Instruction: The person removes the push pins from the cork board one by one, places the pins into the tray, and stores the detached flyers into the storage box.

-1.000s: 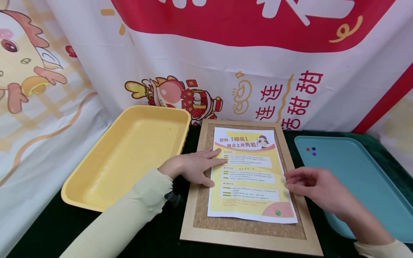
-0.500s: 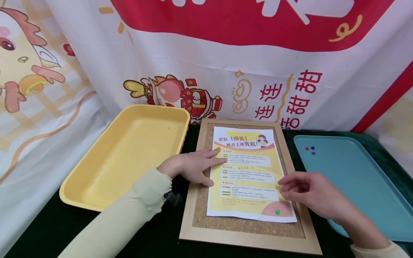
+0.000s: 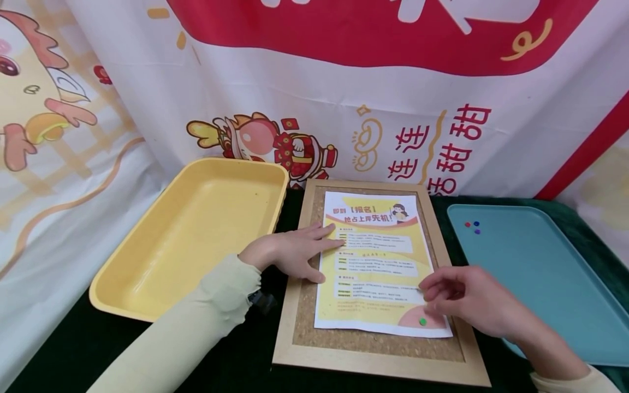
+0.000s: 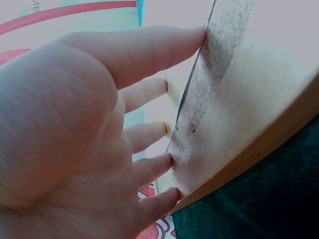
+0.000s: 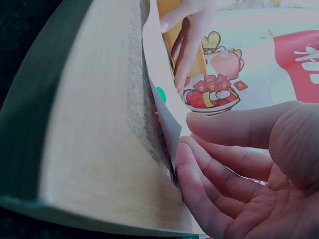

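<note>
A yellow printed sheet lies on a wood-framed cork board. My left hand rests with spread fingers on the sheet's left edge; its thumb touches near the paper's border in the left wrist view. A green round-headed push pin sits in the sheet's lower right corner. Just above that pin, my right hand is at the sheet's right edge, fingers loosely bent. In the right wrist view, its thumb and fingertips lie close to the slightly raised paper edge, with nothing visible between them.
To the left stands a deep yellow tray. A flat teal tray lies on the right, with several small red and blue pins near its far left corner. A printed cloth hangs behind the dark green tablecloth.
My right hand has moved left and slightly down, from the sheet's right edge over onto the paper towards the green pin. My left hand has stayed in place.
</note>
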`<state>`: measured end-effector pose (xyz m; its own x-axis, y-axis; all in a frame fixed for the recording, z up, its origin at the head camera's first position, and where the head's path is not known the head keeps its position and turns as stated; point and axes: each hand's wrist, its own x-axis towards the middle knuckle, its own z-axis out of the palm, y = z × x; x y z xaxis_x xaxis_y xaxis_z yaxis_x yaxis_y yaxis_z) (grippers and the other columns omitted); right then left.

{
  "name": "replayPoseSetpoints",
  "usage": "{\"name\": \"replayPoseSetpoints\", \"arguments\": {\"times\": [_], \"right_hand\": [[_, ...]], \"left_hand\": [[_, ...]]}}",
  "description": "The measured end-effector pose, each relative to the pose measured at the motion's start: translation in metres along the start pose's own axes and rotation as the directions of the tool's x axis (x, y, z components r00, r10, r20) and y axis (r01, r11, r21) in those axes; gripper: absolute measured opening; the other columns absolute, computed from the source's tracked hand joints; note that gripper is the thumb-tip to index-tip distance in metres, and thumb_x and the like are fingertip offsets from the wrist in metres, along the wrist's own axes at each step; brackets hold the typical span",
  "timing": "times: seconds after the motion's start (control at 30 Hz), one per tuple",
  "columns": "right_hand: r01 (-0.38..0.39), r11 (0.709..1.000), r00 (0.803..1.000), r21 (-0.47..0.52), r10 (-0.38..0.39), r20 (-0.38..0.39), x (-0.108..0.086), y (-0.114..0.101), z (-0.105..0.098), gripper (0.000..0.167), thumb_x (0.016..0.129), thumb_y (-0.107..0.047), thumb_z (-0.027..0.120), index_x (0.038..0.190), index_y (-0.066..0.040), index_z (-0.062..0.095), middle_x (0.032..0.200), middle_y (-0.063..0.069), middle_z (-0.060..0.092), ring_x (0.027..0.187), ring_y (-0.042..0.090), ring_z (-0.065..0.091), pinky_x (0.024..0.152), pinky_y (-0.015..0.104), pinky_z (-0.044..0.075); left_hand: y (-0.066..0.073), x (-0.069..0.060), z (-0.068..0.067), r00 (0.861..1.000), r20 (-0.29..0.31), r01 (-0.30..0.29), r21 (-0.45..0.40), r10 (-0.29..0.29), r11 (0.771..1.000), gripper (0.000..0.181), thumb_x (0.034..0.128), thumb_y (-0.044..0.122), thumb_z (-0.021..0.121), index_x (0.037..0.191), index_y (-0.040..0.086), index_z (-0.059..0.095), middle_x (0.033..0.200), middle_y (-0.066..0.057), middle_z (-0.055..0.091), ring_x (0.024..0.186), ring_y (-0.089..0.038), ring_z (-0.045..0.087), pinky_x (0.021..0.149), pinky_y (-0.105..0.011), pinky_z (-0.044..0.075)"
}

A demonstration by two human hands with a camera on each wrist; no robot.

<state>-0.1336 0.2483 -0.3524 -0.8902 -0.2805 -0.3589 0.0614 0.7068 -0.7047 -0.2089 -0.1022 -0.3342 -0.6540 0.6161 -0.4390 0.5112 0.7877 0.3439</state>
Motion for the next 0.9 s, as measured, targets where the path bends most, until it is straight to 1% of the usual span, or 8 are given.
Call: {"name": "replayPoseSetpoints", "arguments": {"times": [0.2,0.43,0.7,0.9], "right_hand": [[0.006,1.0,1.0,-0.025,-0.005,0.025,0.0008,0.0007,0.001,0.026,0.09,-0.016,0.085,0.114,-0.011,0.078,0.093,0.004,0.072,0.086,0.021,0.063,0.071,0.025,0.056],[-0.028,0.999,0.999,-0.046,0.029,0.041,0.0009,-0.0001,0.0047,0.022,0.088,-0.013,0.086,0.109,-0.013,0.08,0.09,0.003,0.071,0.085,0.021,0.063,0.07,0.025,0.055],[0.001,0.999,0.998,-0.049,0.002,0.057,0.0001,0.0018,0.0074,0.017,0.086,-0.014,0.088,0.101,-0.016,0.081,0.087,0.003,0.071,0.083,0.021,0.062,0.068,0.025,0.053],[0.025,0.998,0.997,-0.053,-0.021,0.078,0.0004,0.002,0.0087,0.012,0.087,-0.016,0.087,0.097,-0.017,0.082,0.085,0.002,0.071,0.081,0.021,0.062,0.066,0.025,0.052]], "left_hand": [[0.0003,-0.0001,-0.0011,1.0,-0.001,0.001,-0.002,-0.001,1.0,0.082,0.1018,0.041,0.07,0.17,0.03,0.026,0.182,-0.002,0.002,0.169,-0.03,-0.006,0.135,-0.054,0.012],[0.0002,0.0001,-0.0014,1.0,0.002,-0.001,0.006,0.001,1.0,0.082,0.1019,0.041,0.07,0.17,0.03,0.026,0.182,-0.002,0.002,0.169,-0.029,-0.006,0.135,-0.054,0.011],[-0.001,0.0008,-0.001,1.0,0.001,-0.012,0.006,0.012,1.0,0.081,0.1022,0.041,0.07,0.17,0.029,0.027,0.182,-0.003,0.002,0.169,-0.03,-0.007,0.135,-0.055,0.012],[-0.0008,0.0001,-0.0003,1.0,0.0,-0.01,0.0,0.01,1.0,0.081,0.1021,0.041,0.07,0.17,0.029,0.027,0.182,-0.003,0.003,0.169,-0.03,-0.006,0.135,-0.055,0.012]]}}
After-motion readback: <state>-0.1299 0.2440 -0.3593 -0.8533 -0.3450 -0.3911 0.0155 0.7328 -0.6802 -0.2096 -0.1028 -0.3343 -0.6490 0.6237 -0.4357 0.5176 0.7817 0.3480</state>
